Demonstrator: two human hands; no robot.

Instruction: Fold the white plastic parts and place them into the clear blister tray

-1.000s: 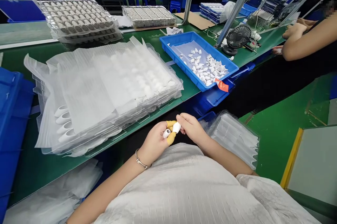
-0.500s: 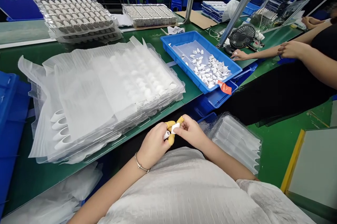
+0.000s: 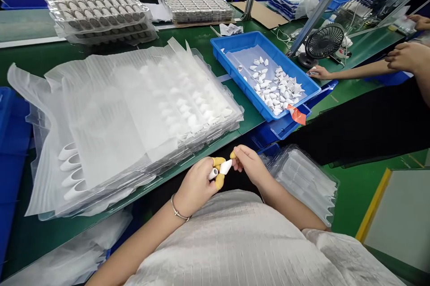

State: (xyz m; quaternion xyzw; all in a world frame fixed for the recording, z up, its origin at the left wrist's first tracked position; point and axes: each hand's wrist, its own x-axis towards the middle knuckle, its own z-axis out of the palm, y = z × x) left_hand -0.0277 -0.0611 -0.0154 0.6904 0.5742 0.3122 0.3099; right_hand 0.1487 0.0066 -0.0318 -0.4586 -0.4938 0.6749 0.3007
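My left hand (image 3: 200, 179), with yellow finger cots on its fingertips, pinches a small white tapered piece (image 3: 226, 167) between thumb and finger. A second white hollow piece (image 3: 213, 173) is tucked in the same hand, its round opening showing. Beside the pinched piece's tip is my right hand (image 3: 247, 162), fingers loosely curled and slightly apart, with one yellow finger cot (image 3: 233, 154). Nothing shows in the right hand; whether it touches the tip I cannot tell. Many similar white pieces (image 3: 282, 88) lie loose in a blue tray (image 3: 231, 68) on the bench.
Clear plastic trays (image 3: 198, 140) of white pieces under foam sheets (image 3: 107, 111) cover the near bench. Stacked filled trays (image 3: 94, 6) stand behind. A black fan (image 3: 324, 41) is beyond the blue tray. At right, a co-worker's hand (image 3: 319, 72) rests by the tray's edge.
My right hand has drawn back slightly from the white piece, whose tapered side now shows. My left hand keeps its hold. The view has shifted a little.
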